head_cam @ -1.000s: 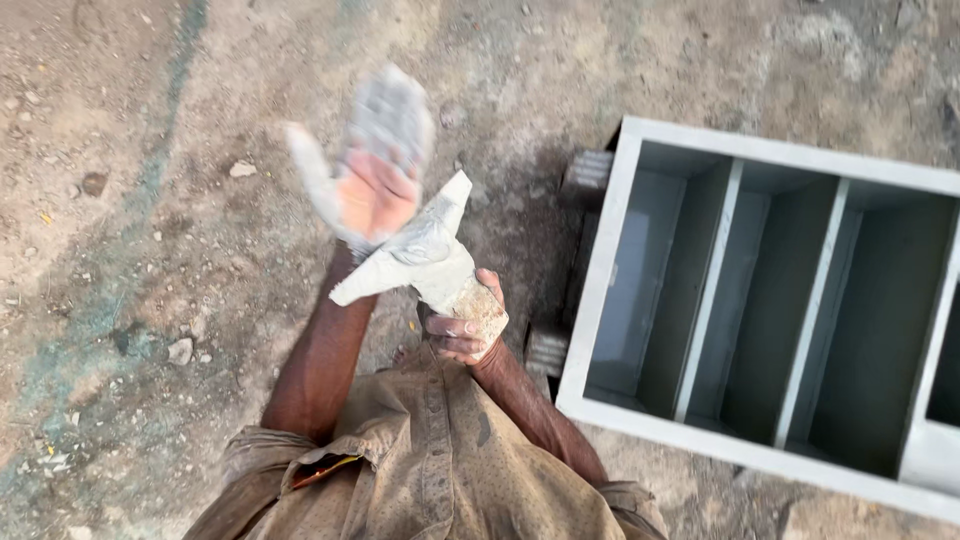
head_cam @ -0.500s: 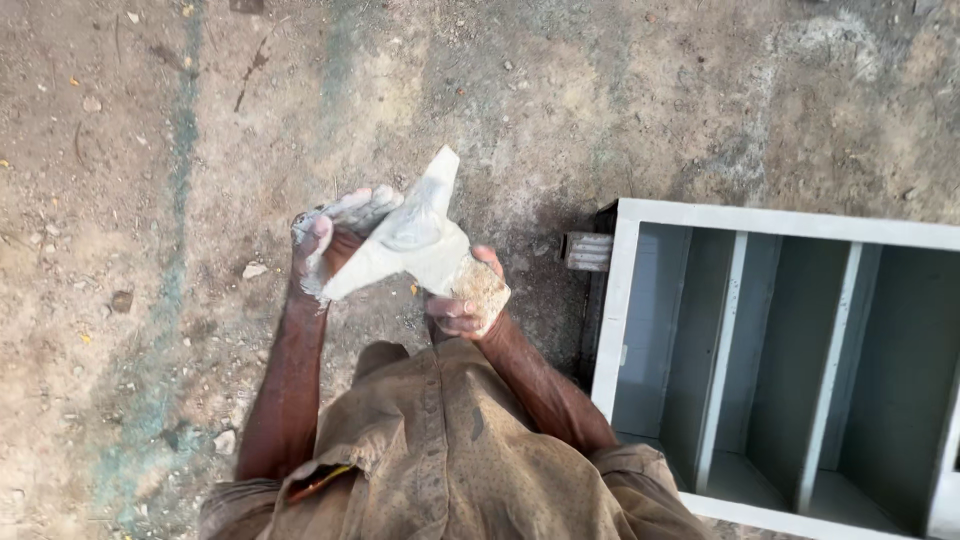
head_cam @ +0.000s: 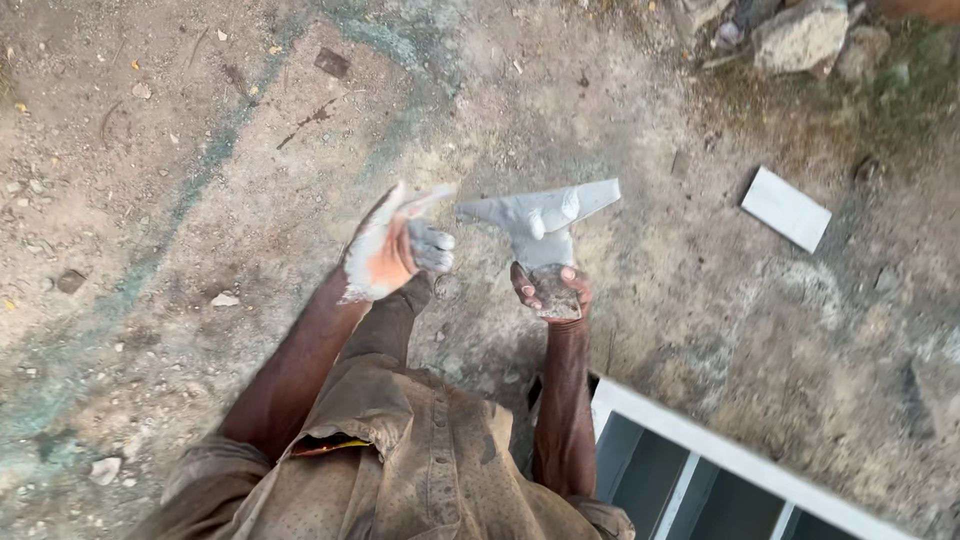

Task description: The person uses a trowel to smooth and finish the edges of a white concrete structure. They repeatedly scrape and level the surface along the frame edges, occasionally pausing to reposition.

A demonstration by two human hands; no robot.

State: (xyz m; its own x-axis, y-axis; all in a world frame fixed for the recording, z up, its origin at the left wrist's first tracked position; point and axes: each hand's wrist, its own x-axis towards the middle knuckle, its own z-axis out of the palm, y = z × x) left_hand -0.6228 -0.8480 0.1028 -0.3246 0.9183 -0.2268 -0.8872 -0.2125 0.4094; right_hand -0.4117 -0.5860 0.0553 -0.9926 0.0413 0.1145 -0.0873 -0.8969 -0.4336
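I see my right hand (head_cam: 552, 290) with fingers curled tight around the handle of a trowel (head_cam: 541, 222), its grey, putty-coated blade pointing away from me, up over the ground (head_cam: 200, 150). My left hand (head_cam: 392, 252) is spread open, palm up, smeared with white putty, just beside the blade's tip without touching it. A white cabinet (head_cam: 700, 450) lies at my lower right; a white slab (head_cam: 786, 208) sits well apart.
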